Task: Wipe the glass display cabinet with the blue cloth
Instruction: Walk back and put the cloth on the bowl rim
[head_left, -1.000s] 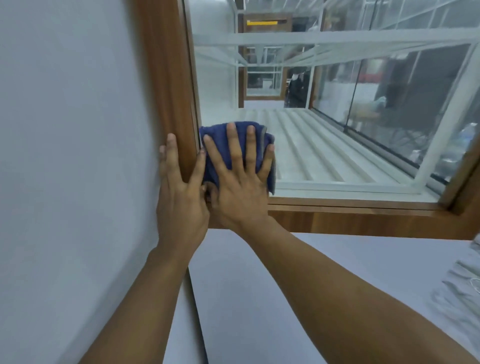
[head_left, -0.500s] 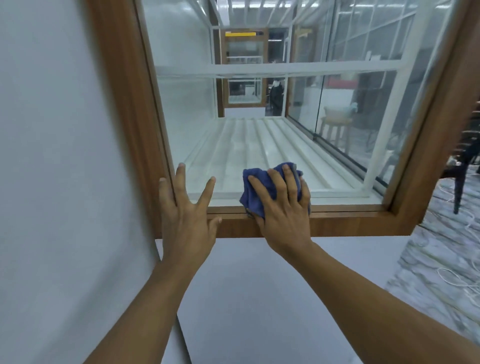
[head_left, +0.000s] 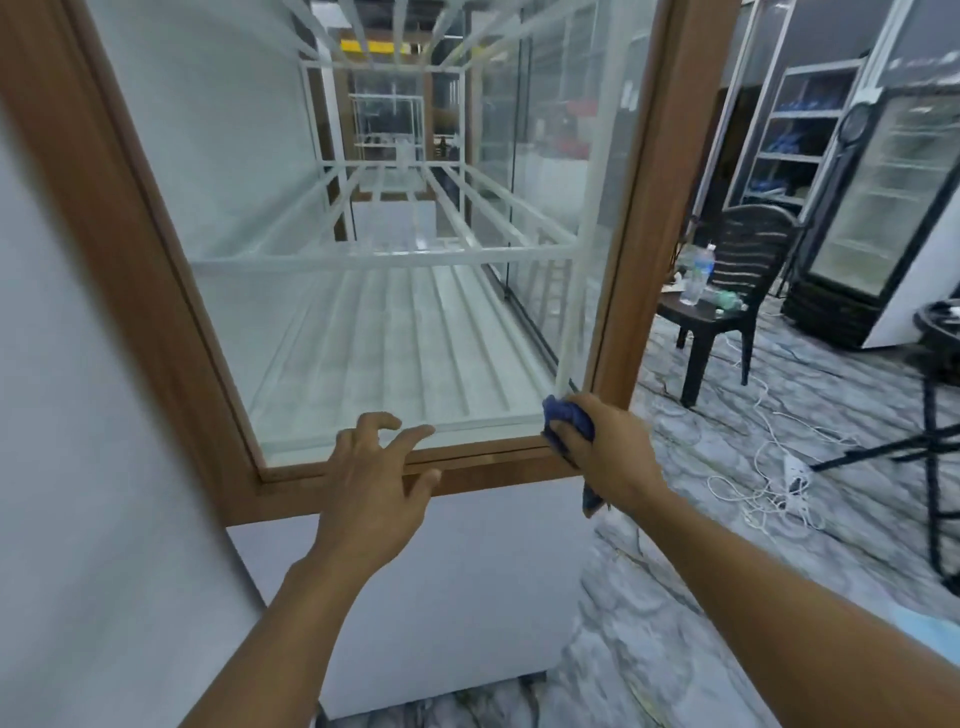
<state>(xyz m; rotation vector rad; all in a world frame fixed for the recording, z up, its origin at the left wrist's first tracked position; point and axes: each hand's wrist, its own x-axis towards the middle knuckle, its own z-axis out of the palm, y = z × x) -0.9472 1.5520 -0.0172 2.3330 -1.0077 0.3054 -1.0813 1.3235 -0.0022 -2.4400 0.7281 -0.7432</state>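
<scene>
Wiping seemed partway: our right hand (head_left: 613, 457) gripped the blue cloth (head_left: 566, 415), left hand (head_left: 374, 478) loose, glass display cabinet (head_left: 389, 353) above our fingers (head_left: 413, 439) likely remaining.

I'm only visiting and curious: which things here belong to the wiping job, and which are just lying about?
Job: cloth, gripped by the right hand; cabinet; left hand at its lower frame.
Lying about: chair, bottle, fridge, cables on the floor.
</scene>
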